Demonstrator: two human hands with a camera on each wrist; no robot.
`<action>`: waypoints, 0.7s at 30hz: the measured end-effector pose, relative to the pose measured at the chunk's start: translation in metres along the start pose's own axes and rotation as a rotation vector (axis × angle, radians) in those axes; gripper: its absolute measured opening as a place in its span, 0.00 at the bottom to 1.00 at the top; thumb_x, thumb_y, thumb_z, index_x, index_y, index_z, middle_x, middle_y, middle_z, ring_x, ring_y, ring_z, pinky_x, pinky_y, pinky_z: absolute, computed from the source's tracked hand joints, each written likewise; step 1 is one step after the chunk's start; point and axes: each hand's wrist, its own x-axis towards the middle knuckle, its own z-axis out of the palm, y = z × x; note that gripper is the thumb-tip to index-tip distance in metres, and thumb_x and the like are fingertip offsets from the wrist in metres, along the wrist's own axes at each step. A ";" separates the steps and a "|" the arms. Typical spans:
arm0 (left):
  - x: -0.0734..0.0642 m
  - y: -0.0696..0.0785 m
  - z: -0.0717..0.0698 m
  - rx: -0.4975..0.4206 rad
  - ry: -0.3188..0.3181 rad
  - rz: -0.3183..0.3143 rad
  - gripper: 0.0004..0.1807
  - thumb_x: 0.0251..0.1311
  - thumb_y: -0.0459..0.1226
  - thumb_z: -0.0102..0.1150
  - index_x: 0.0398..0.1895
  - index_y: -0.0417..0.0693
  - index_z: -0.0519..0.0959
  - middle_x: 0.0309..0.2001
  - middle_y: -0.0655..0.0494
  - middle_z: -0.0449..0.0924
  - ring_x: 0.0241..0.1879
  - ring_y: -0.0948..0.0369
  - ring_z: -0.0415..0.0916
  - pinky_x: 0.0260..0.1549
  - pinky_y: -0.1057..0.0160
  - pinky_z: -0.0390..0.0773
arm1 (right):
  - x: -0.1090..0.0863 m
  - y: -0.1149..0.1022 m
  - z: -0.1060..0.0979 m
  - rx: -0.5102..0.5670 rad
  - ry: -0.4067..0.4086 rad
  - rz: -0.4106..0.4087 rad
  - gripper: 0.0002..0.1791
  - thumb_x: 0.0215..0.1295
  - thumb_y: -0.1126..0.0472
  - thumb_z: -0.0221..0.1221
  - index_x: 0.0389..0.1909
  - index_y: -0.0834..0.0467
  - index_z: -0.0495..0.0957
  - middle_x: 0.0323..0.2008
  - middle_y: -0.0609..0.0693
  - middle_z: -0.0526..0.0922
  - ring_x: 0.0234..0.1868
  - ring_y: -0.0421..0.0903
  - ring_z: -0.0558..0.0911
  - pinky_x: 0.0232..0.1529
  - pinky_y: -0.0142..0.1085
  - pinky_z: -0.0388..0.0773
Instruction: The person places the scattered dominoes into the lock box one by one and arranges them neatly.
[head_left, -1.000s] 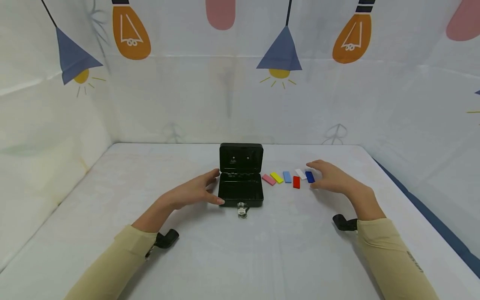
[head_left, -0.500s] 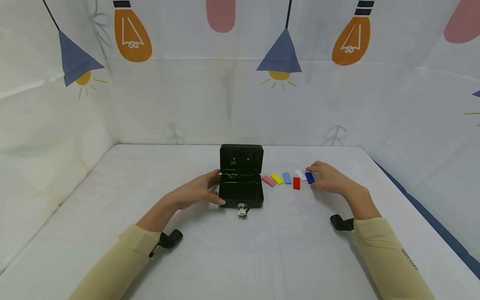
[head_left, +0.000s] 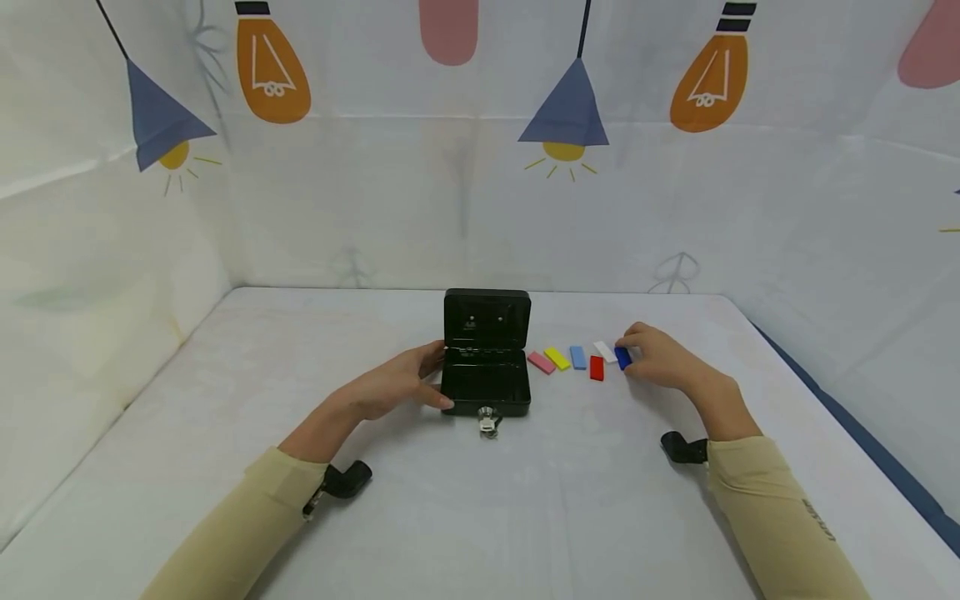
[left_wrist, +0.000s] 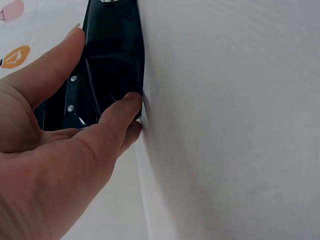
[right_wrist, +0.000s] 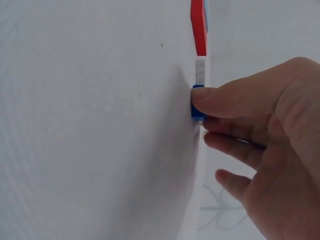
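1 oblong dark blue block is pinched between the thumb and fingers of the right hand, low at the counter. Beside it a white block and a red block are laid; farther left, a light blue block, a yellow block and a pink block, all slim and flat-sided, are strewn towards a glossy black box. Its rectangular lid is raised, a silvery lock is mounted in front, and its left end is gripped by the left hand. The white counter is faintly creased. Behind, wrinkled white sheeting is printed with 2 orange bulbs and blue lampshades.
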 end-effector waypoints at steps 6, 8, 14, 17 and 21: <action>-0.001 0.001 0.001 -0.017 -0.007 0.008 0.61 0.51 0.25 0.71 0.81 0.52 0.41 0.81 0.54 0.41 0.81 0.53 0.36 0.72 0.49 0.62 | 0.000 -0.002 -0.002 0.001 0.003 0.022 0.23 0.58 0.67 0.61 0.55 0.72 0.78 0.54 0.68 0.76 0.54 0.64 0.76 0.59 0.60 0.75; -0.001 0.001 0.002 -0.014 -0.003 0.007 0.60 0.50 0.24 0.70 0.81 0.52 0.41 0.81 0.54 0.42 0.81 0.53 0.37 0.72 0.49 0.63 | 0.000 -0.002 -0.002 0.010 0.003 0.035 0.23 0.59 0.66 0.61 0.55 0.72 0.78 0.55 0.68 0.76 0.54 0.63 0.76 0.58 0.59 0.76; -0.002 0.002 0.004 -0.011 0.013 -0.007 0.60 0.49 0.24 0.71 0.81 0.52 0.44 0.81 0.54 0.43 0.81 0.53 0.38 0.72 0.50 0.63 | 0.000 0.000 -0.002 0.023 0.015 0.063 0.25 0.59 0.65 0.60 0.57 0.72 0.77 0.55 0.68 0.77 0.52 0.61 0.77 0.56 0.58 0.78; -0.002 0.002 0.004 -0.008 0.015 -0.007 0.60 0.49 0.24 0.71 0.81 0.50 0.44 0.81 0.52 0.43 0.81 0.51 0.37 0.72 0.49 0.62 | 0.001 -0.001 -0.002 0.023 0.023 0.064 0.26 0.60 0.64 0.61 0.58 0.71 0.76 0.54 0.67 0.77 0.51 0.60 0.77 0.55 0.57 0.79; -0.004 0.003 0.004 -0.008 -0.003 -0.001 0.60 0.50 0.24 0.71 0.81 0.47 0.41 0.81 0.49 0.40 0.81 0.50 0.35 0.73 0.49 0.61 | 0.002 -0.004 -0.002 0.026 0.040 0.050 0.25 0.60 0.63 0.61 0.58 0.71 0.77 0.53 0.65 0.78 0.50 0.58 0.78 0.55 0.55 0.79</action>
